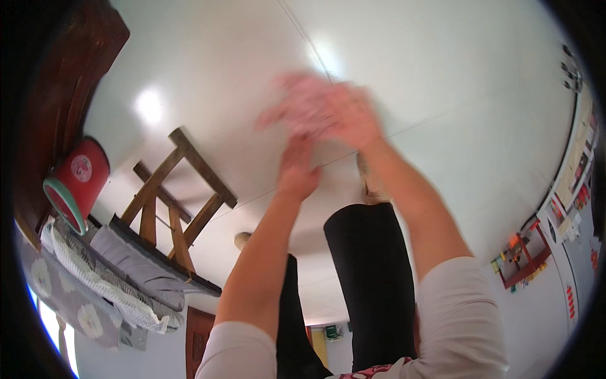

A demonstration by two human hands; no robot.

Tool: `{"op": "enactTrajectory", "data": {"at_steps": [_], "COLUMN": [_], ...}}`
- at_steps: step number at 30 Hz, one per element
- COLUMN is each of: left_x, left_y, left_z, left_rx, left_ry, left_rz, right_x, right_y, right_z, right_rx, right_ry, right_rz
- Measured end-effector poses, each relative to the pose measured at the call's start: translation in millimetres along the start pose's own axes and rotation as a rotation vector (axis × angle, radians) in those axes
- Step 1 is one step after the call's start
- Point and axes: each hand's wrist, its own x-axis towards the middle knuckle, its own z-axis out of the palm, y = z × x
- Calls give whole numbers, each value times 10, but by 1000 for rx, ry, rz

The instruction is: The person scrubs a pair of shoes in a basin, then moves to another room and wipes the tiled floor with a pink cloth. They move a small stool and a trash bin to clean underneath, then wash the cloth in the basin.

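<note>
A crumpled pink cloth [307, 105] is blurred by motion above the pale tiled floor [227, 57]. My right hand [354, 116] grips the cloth's right side, with the fingers partly lost in the blur. Lower down and to the left, my left hand [298, 173] has its fingers on the near edge of the cloth, thumb out to the side. Both forearms reach forward from light sleeves. Behind them are my legs in black trousers [371, 275]. One shoe [371, 180] shows beside my right forearm.
Wooden legs [156, 189] carry a seat or bed with a grey cushion [137, 265] at the left. A red bin with a green rim [87, 175] stands by dark red wooden furniture [71, 71]. At the far right are a small red shelf [528, 265] and a white cabinet [577, 256].
</note>
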Motion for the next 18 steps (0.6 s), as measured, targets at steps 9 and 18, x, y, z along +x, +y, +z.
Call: {"op": "enactTrajectory", "data": {"at_steps": [9,18], "left_x": [-178,-2352], "left_y": [1186,-301], "left_z": [-1242,-2904], "left_rx": [-470,101], "left_ry": [319,1033], "left_rz": [243,-298], "right_x": [-99,1491], "right_y": [1046,-1780], "right_z": [-298,920], "right_rx": [-306,-57], "right_ry": [-103,89], "right_rz": [883,-274]}}
